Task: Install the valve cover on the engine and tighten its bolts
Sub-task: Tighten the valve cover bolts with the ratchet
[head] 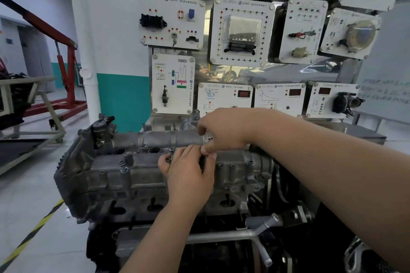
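Observation:
A grey cast valve cover point(137, 168) lies on top of the engine point(124, 204) in the middle of the view. Several bolts stand in its holes, such as one bolt point(121, 163) on the left part. My left hand point(188, 170) rests on the cover's middle, its fingertips pinching a bolt point(169, 159) near the top ridge. My right hand point(221, 131) reaches in from the right just above it, fingers curled, thumb and forefinger pinching something small and dark by the cover's ridge. What it pinches is mostly hidden.
A wall of white training panels point(241, 31) stands right behind the engine. A red engine hoist point(68, 66) and a grey cart point(33, 115) are at the left. Yellow-black floor tape point(33, 235) runs at lower left. Metal pipes point(261, 228) project from the engine front.

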Tool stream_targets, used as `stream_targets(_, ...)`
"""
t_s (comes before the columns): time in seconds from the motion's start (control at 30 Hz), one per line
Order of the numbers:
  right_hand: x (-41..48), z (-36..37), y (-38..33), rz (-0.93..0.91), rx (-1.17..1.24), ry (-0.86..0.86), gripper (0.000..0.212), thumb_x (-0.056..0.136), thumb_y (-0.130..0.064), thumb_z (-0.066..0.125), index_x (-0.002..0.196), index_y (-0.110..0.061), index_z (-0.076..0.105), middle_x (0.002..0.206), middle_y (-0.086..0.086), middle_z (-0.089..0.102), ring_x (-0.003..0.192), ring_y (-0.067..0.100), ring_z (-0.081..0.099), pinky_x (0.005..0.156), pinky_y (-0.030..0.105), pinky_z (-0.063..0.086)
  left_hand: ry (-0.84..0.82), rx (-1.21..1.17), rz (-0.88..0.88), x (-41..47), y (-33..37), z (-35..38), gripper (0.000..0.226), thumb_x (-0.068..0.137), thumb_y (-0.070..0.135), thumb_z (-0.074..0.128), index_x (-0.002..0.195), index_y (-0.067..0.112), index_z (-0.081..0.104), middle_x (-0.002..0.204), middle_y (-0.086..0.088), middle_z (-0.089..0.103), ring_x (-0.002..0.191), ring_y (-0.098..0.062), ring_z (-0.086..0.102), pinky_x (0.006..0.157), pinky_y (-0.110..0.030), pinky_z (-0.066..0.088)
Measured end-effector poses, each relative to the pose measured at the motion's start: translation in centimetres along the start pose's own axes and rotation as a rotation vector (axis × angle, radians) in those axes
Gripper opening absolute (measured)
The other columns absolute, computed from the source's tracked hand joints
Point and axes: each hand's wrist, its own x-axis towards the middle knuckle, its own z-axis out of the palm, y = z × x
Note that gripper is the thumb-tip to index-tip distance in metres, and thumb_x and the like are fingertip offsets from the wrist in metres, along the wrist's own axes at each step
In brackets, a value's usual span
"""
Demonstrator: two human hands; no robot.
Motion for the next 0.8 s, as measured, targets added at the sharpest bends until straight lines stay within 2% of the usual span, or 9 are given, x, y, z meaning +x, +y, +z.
stream_targets(0.1, 0.4, 0.6, -0.5, 0.001, -0.013, 0.031, 0.045, 0.087, -0.05, 0.06, 0.112, -0.014, 0.063, 0.099, 0.003, 0.068, 0.087, 0.021, 0.063, 0.063, 0.027, 0.044, -0.016, 0.018, -0.034, 0.2, 0.1, 0.0, 0.022, 0.081, 0.058, 0.041, 0.073, 0.039, 0.047, 0.069, 0.025, 0.046, 0.084, 0.002, 0.04, 0.09, -0.025, 0.012)
stream_targets(0.27, -0.2, -0.4, 0.2, -0.01, 0.077, 0.024, 0.052, 0.081, -0.042, 0.071, 0.126, -0.021, 0.055, 0.089, -0.013, 0.05, 0.083, 0.01, 0.051, 0.063, 0.024, 0.034, -0.01, -0.032, -0.041, 0.3, 0.3, -0.3, 0.03, 0.087, 0.054, 0.043, 0.061, 0.038, 0.043, 0.062, 0.021, 0.048, 0.084, -0.004, 0.049, 0.09, -0.032, 0.018)
stream_targets(0.33, -0.4, -0.3, 0.4, 0.009, 0.129, 0.039, 0.05, 0.081, -0.044, 0.071, 0.123, -0.02, 0.057, 0.089, -0.014, 0.053, 0.084, 0.01, 0.053, 0.062, 0.022, 0.033, -0.027, -0.021, -0.045, 0.2, 0.4, -0.4, 0.03, 0.087, 0.054, 0.039, 0.065, 0.036, 0.047, 0.064, 0.021, 0.048, 0.088, -0.006, 0.049, 0.094, -0.035, 0.02)
stream_targets(0.43, -0.2, 0.4, -0.4, 0.046, 0.063, 0.057, 0.044, 0.087, -0.053, 0.061, 0.104, -0.012, 0.065, 0.093, 0.002, 0.066, 0.086, 0.022, 0.062, 0.065, 0.03, 0.047, -0.046, 0.015, -0.043, 0.1, 0.4, -0.4, 0.02, 0.087, 0.049, 0.038, 0.075, 0.036, 0.048, 0.066, 0.023, 0.041, 0.092, -0.009, 0.049, 0.096, -0.035, 0.018)
stream_targets(0.5, 0.1, 0.6, -1.0, 0.079, 0.013, 0.043, 0.042, 0.089, -0.054, 0.057, 0.08, -0.013, 0.062, 0.076, 0.001, 0.064, 0.07, 0.02, 0.06, 0.054, 0.03, 0.042, -0.062, 0.011, -0.052, 0.2, 0.2, -0.4, 0.018, 0.084, 0.046, 0.036, 0.079, 0.034, 0.048, 0.067, 0.022, 0.041, 0.094, -0.011, 0.049, 0.094, -0.033, 0.016)
stream_targets(0.53, 0.1, 0.4, -1.2, 0.088, -0.01, 0.025, 0.041, 0.089, -0.053, 0.058, 0.076, -0.014, 0.059, 0.072, 0.001, 0.062, 0.067, 0.02, 0.059, 0.052, 0.029, 0.039, -0.073, 0.01, -0.052, 0.2, 0.2, -0.4, 0.021, 0.085, 0.047, 0.035, 0.079, 0.034, 0.051, 0.067, 0.022, 0.043, 0.095, -0.011, 0.049, 0.094, -0.032, 0.016)
stream_targets(0.63, -0.4, -0.5, -0.7, 0.075, -0.043, -0.048, 0.041, 0.085, -0.047, 0.066, 0.104, -0.012, 0.066, 0.097, 0.004, 0.068, 0.089, 0.023, 0.064, 0.073, 0.034, 0.052, -0.082, -0.001, -0.032, 0.2, 0.0, -0.5, 0.021, 0.091, 0.045, 0.041, 0.079, 0.034, 0.055, 0.067, 0.021, 0.046, 0.091, -0.008, 0.045, 0.09, -0.032, 0.016)
stream_targets(0.7, -0.9, -0.8, -0.2, 0.059, -0.04, -0.062, 0.043, 0.084, -0.038, 0.07, 0.118, -0.013, 0.062, 0.109, 0.002, 0.065, 0.097, 0.023, 0.061, 0.085, 0.036, 0.051, -0.072, -0.002, -0.029, 0.1, 0.1, -0.6, 0.017, 0.092, 0.043, 0.044, 0.081, 0.036, 0.055, 0.069, 0.024, 0.044, 0.091, -0.006, 0.044, 0.089, -0.031, 0.014)
stream_targets(0.8, -1.1, -0.5, 0.0, 0.035, -0.03, -0.051, 0.037, 0.084, -0.027, 0.068, 0.118, -0.015, 0.06, 0.107, 0.002, 0.064, 0.092, 0.02, 0.059, 0.077, 0.031, 0.049, -0.068, 0.013, -0.023, 0.1, 0.2, -0.5, 0.016, 0.092, 0.043, 0.043, 0.078, 0.038, 0.05, 0.069, 0.026, 0.043, 0.093, -0.006, 0.046, 0.09, -0.031, 0.013)
